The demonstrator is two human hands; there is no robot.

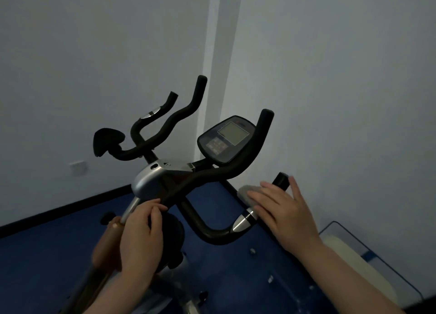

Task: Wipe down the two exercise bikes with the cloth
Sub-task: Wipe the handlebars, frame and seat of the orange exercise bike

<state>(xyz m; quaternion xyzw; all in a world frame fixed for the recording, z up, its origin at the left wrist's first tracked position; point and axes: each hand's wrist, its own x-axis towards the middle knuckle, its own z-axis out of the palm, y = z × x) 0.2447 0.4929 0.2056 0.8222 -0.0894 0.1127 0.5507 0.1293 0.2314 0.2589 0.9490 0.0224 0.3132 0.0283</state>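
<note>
An exercise bike with black foam handlebars [219, 172] and a grey console [227, 140] stands in front of me. My right hand [280, 207] lies over a grey cloth [247, 192] and presses it round the right handlebar grip, whose black end [280, 180] sticks out past my fingers. My left hand [141, 233] grips the silver stem [131, 207] below the handlebar clamp. Only one bike is in view.
White walls meet in a corner just behind the bike. A wall socket [78, 168] sits low on the left wall. The floor [47, 254] is blue. A pale pad in a blue wire frame [361, 264] lies at the lower right.
</note>
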